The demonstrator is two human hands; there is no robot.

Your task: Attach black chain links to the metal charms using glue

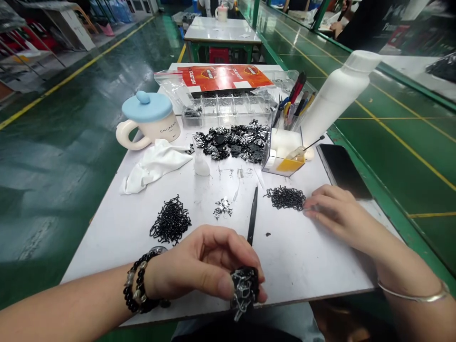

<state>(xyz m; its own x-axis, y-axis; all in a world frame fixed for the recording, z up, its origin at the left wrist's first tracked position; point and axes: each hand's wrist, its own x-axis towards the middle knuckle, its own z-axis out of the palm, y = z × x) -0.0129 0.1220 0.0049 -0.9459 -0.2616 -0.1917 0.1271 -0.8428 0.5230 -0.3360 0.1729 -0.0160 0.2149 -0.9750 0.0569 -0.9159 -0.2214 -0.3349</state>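
Note:
My left hand (pixel 210 266) is closed around a black piece with silver wire-like detail (pixel 245 290), held over the table's near edge. At the right edge of a pile of small black curved hooks (pixel 287 197), my right hand (pixel 331 211) has its thumb and fingertips drawn together. Whether a hook is between them is too small to tell. A second pile of black hooks (pixel 171 219) lies beyond my left wrist. Between the piles sit small silver parts (pixel 223 208) and black tweezers (pixel 252 216). Farther back is a heap of black-and-silver pieces (pixel 235 142).
A lidded mug (pixel 147 118) and white cloth (pixel 155 166) stand at the left of the table. Behind the heap is a clear compartment box (pixel 228 111). At right are a clear tool holder (pixel 285 152), a white bottle (pixel 338 97) and a dark phone (pixel 344 171).

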